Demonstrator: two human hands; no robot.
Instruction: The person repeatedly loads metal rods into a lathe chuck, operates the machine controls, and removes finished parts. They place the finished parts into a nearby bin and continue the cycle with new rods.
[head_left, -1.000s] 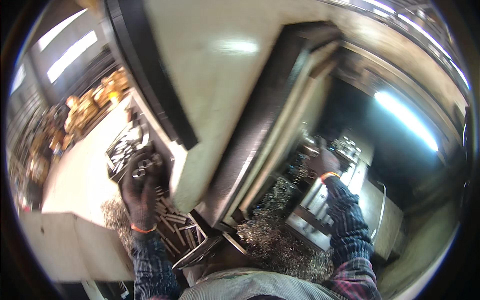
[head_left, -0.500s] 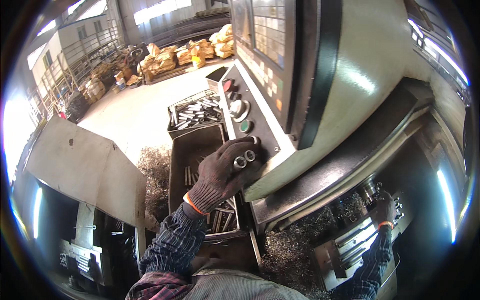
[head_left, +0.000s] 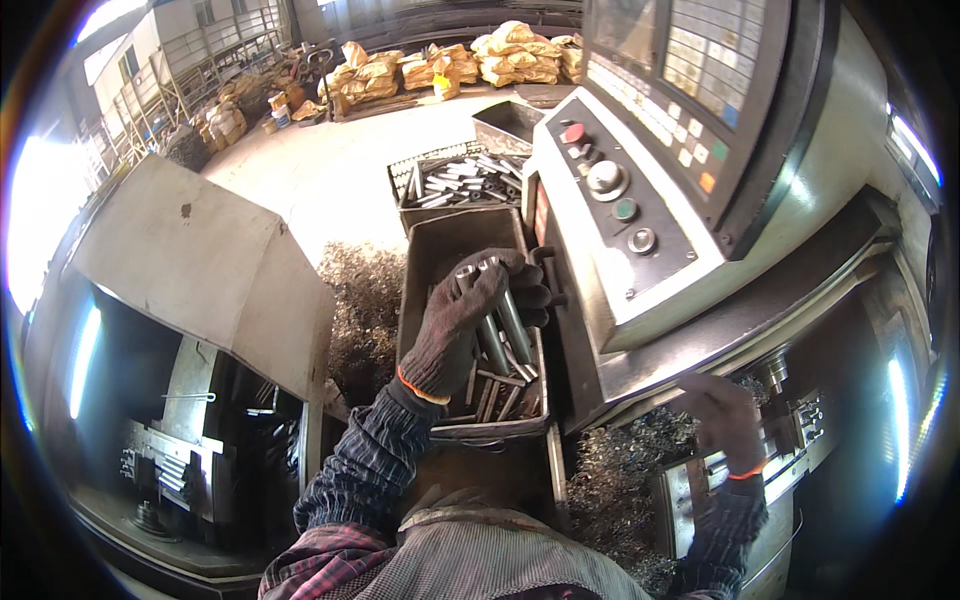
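Note:
My left hand, in a dark knit glove, is closed around two short metal tubes. Their open ends poke up past the thumb, and their lower ends point down into a metal bin. Several more tubes lie in the bottom of that bin. Over the edge of the lathe's work area is my gloved right hand; motion smears its fingers, and whether it holds anything is not clear. Beyond it sit the lathe's chuck and a tool block.
A control panel with buttons and a knob juts out right of the bin. Behind the bin stands a crate of cut tubes. Metal shavings heap beside it and below the lathe. A second machine stands at left.
My left hand has gone from beside the control panel to above the bin, the tubes still in it and now tilted downward. My right hand has drawn back from the chuck. The view has shifted.

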